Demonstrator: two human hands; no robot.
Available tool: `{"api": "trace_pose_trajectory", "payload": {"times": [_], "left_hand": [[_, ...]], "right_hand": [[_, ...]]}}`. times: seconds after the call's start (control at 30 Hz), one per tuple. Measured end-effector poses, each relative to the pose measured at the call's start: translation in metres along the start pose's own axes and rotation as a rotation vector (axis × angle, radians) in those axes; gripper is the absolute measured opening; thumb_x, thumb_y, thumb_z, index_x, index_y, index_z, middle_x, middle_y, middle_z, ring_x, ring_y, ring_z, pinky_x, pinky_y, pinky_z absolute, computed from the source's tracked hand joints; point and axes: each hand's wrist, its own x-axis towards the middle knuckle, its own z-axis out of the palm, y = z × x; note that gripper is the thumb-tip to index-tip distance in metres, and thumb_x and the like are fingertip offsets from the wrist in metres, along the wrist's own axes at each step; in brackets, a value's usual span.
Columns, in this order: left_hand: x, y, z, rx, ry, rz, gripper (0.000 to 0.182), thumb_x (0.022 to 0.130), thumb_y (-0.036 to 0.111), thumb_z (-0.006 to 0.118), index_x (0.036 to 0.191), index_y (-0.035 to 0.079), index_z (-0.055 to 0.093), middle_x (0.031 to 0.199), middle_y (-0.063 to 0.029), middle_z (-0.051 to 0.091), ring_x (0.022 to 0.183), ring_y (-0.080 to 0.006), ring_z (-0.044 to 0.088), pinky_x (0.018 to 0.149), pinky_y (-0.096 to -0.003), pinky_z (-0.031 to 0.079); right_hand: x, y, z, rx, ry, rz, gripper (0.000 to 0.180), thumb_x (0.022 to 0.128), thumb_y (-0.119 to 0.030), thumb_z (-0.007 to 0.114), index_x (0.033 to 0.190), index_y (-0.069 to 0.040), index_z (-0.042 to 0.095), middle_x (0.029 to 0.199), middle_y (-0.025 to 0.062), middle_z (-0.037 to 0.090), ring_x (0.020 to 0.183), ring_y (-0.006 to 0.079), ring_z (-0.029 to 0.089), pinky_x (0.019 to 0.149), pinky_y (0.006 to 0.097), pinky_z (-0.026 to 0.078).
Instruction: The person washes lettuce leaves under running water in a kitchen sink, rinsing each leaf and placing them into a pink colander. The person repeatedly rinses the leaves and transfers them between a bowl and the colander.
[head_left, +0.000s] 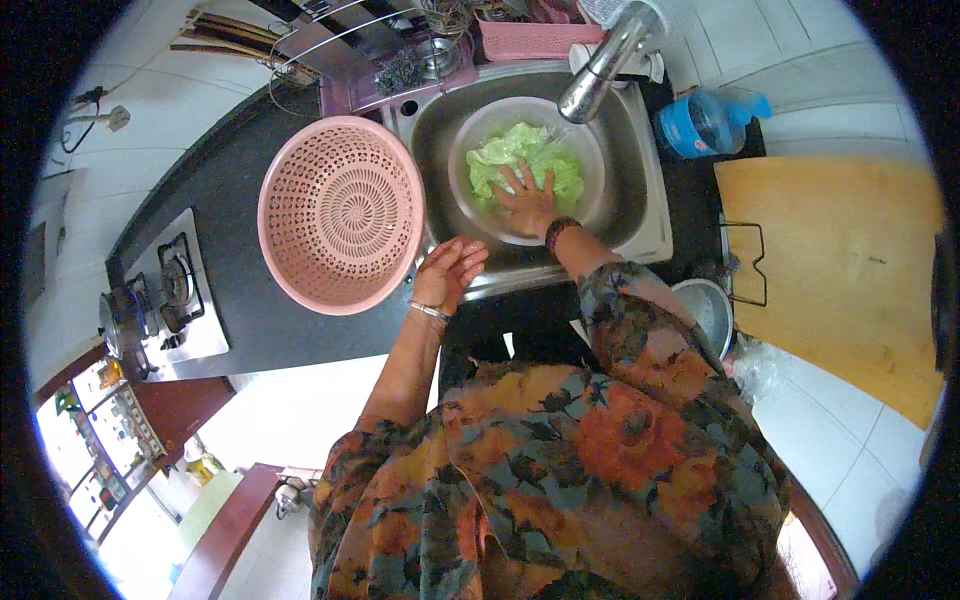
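Note:
Pale green lettuce leaves (517, 142) lie in a translucent bowl (469, 196) with what looks like water, inside a steel sink (637, 180). My right hand (531, 202) presses down on the leaves with its fingers spread, holding nothing. Over the sink's near left edge hovers my left hand (450, 271), palm partly up and fingers loosely curled; nothing shows in it. To the left of the sink, a pink plastic colander (360, 210) stands on the dark countertop (247, 300) with no food inside. A chrome faucet (592, 90) reaches over the bowl's far right side.
A gas stove (176, 292) is set into the counter at far left. Behind the sink stand a pink basket (540, 39) and a dish rack (352, 45). At right are a blue-labelled plastic bottle (697, 124), a wooden door panel (832, 262) and a bucket (709, 311).

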Motion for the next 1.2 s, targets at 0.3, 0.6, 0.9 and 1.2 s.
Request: {"api": "trace_pose_trajectory", "payload": {"times": [0.3,0.6,0.9,1.2], "left_hand": [[-0.026,0.017,-0.009,-0.182,-0.142,0.039,0.044,0.085,0.030,0.061,0.118,0.003,0.050,0.116,-0.0184,0.056,0.104,-0.0287,0.057,0.087,-0.0385,0.049],[-0.052,0.035,-0.035,-0.288,-0.193,-0.033,0.069,0.080,0.054,0.057,0.116,-0.004,0.049,0.117,-0.0215,0.055,0.108,-0.0300,0.054,0.088,-0.0412,0.047],[-0.047,0.048,-0.069,-0.310,-0.137,0.017,0.054,0.083,0.037,0.057,0.115,-0.005,0.050,0.114,-0.0212,0.056,0.104,-0.0305,0.056,0.083,-0.0411,0.050],[-0.057,0.070,-0.110,-0.324,-0.089,0.164,0.043,0.069,0.010,0.064,0.107,-0.007,0.054,0.106,-0.0194,0.060,0.096,-0.0327,0.061,0.080,-0.0366,0.055]], "right_hand": [[-0.020,0.032,-0.078,0.199,-0.132,0.144,0.028,0.080,-0.032,0.054,0.091,-0.009,0.067,0.098,0.0162,0.064,0.093,0.0347,0.060,0.082,0.0483,0.047],[-0.237,0.162,-0.101,0.186,0.444,0.218,0.026,0.083,-0.026,0.053,0.099,-0.010,0.065,0.102,0.0120,0.063,0.099,0.0305,0.056,0.084,0.0397,0.046],[-0.376,0.180,-0.060,0.339,0.238,0.868,0.047,0.072,-0.019,0.064,0.115,-0.005,0.054,0.109,0.0211,0.059,0.103,0.0356,0.055,0.087,0.0410,0.045],[-0.436,0.137,-0.039,1.116,0.093,1.061,0.030,0.072,-0.008,0.064,0.101,-0.004,0.057,0.083,0.0063,0.060,0.082,0.0198,0.058,0.052,0.0337,0.049]]}}
